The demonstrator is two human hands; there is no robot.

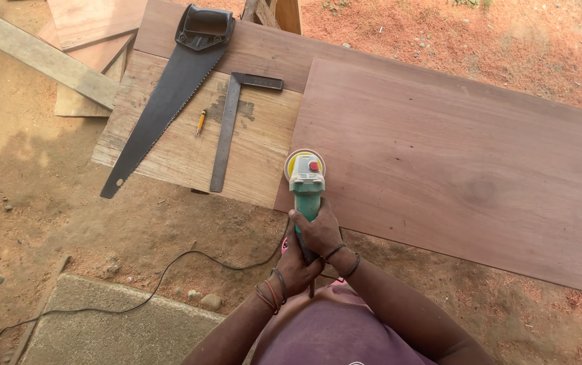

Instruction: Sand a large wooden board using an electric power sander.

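Bare arms, maroon shirt, dark + orange bands on left wrist (272, 290), dark bands on right wrist (344, 260)

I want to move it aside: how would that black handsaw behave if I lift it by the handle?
The handsaw has a long thin blade, so it would probably flex and wobble. It lies flat on the pale board, unlikely to roll. Its toothed edge looks apt to snag.

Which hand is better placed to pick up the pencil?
The left: it sits on the pencil's side of the sander, at the rear of the handle, while the right grips further forward.
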